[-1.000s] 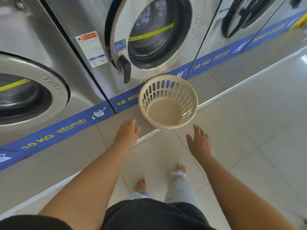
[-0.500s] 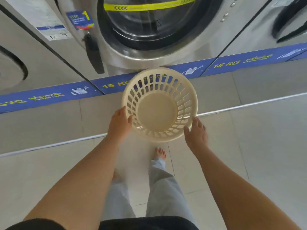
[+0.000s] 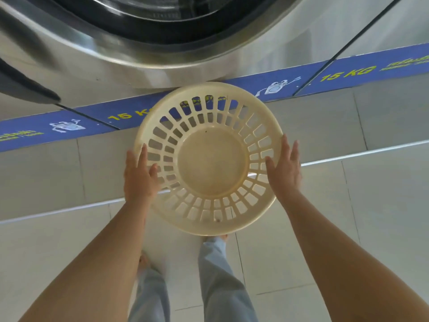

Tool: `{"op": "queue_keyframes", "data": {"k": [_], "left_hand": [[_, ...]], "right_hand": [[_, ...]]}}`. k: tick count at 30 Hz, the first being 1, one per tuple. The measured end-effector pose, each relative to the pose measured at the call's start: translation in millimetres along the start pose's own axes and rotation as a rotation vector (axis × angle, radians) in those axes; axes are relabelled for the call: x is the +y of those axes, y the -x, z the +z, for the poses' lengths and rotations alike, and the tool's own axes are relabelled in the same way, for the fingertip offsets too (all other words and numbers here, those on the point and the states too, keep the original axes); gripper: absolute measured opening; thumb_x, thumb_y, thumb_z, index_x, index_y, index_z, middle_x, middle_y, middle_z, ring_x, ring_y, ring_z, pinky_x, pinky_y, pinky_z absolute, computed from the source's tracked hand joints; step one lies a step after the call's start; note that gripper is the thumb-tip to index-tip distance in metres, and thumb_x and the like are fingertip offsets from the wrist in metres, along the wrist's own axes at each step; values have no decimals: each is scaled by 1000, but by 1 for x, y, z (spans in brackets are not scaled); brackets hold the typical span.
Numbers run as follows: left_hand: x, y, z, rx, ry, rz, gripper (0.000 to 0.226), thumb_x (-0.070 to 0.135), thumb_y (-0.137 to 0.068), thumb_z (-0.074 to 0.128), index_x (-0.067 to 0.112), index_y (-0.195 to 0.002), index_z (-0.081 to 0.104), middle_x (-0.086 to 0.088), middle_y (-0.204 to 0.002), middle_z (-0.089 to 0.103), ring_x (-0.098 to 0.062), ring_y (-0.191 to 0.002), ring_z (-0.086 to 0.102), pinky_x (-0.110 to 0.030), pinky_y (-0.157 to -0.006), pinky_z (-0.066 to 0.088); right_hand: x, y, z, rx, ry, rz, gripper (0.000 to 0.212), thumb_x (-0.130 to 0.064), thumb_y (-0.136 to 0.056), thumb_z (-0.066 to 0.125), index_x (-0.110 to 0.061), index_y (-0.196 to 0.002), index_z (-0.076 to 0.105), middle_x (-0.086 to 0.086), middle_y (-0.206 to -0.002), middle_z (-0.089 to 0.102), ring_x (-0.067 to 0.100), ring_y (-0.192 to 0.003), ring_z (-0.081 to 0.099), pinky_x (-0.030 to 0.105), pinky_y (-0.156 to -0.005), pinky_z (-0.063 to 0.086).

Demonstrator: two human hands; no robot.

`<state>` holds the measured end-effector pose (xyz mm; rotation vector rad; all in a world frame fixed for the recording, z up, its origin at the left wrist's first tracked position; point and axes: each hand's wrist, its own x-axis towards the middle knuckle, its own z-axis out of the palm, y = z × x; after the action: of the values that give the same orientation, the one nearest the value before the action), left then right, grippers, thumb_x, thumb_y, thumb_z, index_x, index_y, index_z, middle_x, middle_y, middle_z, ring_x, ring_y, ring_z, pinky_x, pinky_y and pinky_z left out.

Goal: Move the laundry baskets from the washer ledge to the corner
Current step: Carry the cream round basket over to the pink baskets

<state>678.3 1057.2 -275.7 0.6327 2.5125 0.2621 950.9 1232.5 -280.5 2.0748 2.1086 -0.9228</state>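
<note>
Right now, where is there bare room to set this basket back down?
Bare ledge tile right of the basket, under the blue strip, and left at. Floor tiles right are bare. Crowded between left hand and right hand.

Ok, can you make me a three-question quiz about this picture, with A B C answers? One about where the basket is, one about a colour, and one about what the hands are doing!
1. Where is the basket?
A. Inside the washer drum
B. In front of the washer, over the ledge edge
C. On a shelf

2. What colour is the strip marked 15 KG?
A. Blue
B. Red
C. Green

3. What are the hands doing?
A. Both are on the basket's sides
B. Only one touches it
C. Both hang away from it

Answers:
1 B, its rim overlaps the ledge below the washer door.
2 A, the strip is blue with yellow letters.
3 A, the left hand and right hand press on opposite sides of the rim.
</note>
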Motion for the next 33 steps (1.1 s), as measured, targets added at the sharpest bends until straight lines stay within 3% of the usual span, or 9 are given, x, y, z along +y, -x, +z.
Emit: {"op": "queue_keyframes", "data": {"k": [3,5,7,13,23,33], "left_hand": [[-11,-15,12,30,57,32,60,27,-98,46,41,-150,19,-10,-161,5,-26,-146,18,-46,-110,31],[-17,-21,16,81,86,67,59,22,-97,48,44,-147,25,-9,-156,19,-29,-137,34,-46,-102,39],[-21,-23,18,131,98,100,58,15,-96,47,43,-145,32,-9,-144,35,-31,-122,49,-44,-94,44],[-19,-12,14,210,160,59,57,8,-94,47,41,-141,42,-7,-132,47,-29,-113,53,-40,-92,44],[-66,58,-57,232,246,38,59,4,-91,49,39,-138,47,-6,-131,51,-29,-114,55,-38,-92,45],[-198,182,-174,355,306,-82,57,8,-91,46,44,-136,47,-1,-132,50,-27,-115,55,-39,-93,44]], "right_hand": [[10,-18,14,55,-43,-108,75,-29,-96,52,-44,-150,2,8,-163,9,35,-139,37,50,-95,48],[16,-24,21,99,-60,-178,75,-18,-96,51,-43,-151,6,10,-161,15,35,-127,50,40,-79,52],[20,-27,25,128,-68,-242,73,-6,-95,48,-37,-152,16,11,-157,26,33,-116,56,30,-70,46],[20,-17,17,77,-106,-196,63,-2,-96,45,-41,-145,35,2,-146,41,18,-102,55,27,-73,44],[-14,78,-20,44,-76,-205,63,-5,-95,46,-45,-142,36,3,-137,48,16,-85,51,22,-66,40],[-99,247,-32,28,-79,-404,65,-2,-91,46,-41,-142,40,0,-144,45,27,-105,59,29,-76,43]]}}
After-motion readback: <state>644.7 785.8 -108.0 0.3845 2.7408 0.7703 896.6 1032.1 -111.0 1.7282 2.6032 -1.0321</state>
